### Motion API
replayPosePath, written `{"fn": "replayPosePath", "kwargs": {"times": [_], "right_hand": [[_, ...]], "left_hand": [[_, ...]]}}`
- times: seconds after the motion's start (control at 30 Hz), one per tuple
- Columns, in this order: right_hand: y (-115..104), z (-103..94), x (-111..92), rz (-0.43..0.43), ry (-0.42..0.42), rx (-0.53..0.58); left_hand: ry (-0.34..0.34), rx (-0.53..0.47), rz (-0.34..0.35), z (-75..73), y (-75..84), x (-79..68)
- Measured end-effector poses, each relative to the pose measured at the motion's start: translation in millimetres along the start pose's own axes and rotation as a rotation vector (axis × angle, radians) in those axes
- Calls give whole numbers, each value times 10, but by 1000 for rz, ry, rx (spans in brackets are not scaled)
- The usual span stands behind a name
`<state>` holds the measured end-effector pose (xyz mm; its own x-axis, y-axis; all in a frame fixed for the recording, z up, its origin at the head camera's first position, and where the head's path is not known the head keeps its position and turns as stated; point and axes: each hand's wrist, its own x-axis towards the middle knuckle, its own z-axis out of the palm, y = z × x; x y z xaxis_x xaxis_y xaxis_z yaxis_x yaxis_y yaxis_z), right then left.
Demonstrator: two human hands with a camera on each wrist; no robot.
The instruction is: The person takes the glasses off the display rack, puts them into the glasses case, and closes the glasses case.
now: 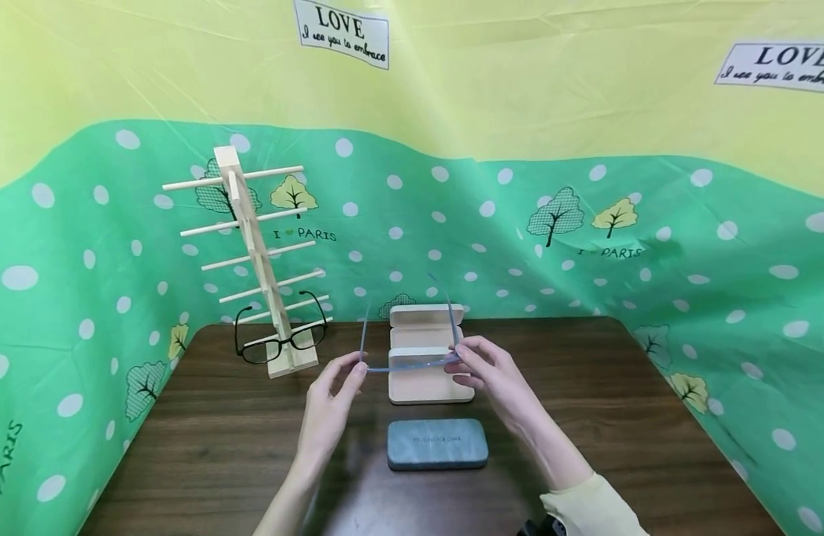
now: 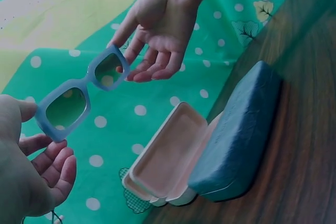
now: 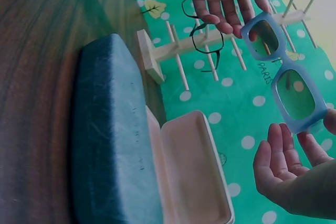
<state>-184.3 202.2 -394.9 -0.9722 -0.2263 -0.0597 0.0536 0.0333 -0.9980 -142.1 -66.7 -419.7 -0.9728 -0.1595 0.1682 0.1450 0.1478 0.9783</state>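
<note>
Light-blue framed sunglasses (image 2: 86, 85) with dark lenses are held up between both hands, temples unfolded and pointing away toward the back. My left hand (image 1: 331, 406) pinches the left end of the frame between thumb and fingers. At the other end, my right hand (image 1: 495, 380) pinches the right corner near the hinge. Behind and below the sunglasses in the head view lie open glasses cases (image 1: 430, 388) with pale pink linings. A closed blue-grey glasses case (image 1: 437, 444) lies on the table nearer to me, between the forearms.
A wooden glasses rack (image 1: 254, 249) with several pegs stands at the back left. Black-framed glasses (image 1: 284, 342) hang on its lower pegs. The dark wooden table (image 1: 586, 417) meets a green and yellow patterned cloth (image 1: 559, 283) behind.
</note>
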Motion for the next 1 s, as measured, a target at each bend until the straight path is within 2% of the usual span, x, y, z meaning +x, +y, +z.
{"fn": "replayPosePath", "kwargs": {"times": [0.1,0.4,0.6,1.0], "right_hand": [[65,-19,-34,15,15,9],[161,-61,-132,50,67,27],[204,-99,-159,74,81,23],[268,-86,-199,64,102,-28]], "left_hand": [[-3,10,-11,40,-37,-15],[-17,33,31,147,-76,-36],[-36,20,27,196,-105,-85],[-68,13,29,158,-136,-113]]}}
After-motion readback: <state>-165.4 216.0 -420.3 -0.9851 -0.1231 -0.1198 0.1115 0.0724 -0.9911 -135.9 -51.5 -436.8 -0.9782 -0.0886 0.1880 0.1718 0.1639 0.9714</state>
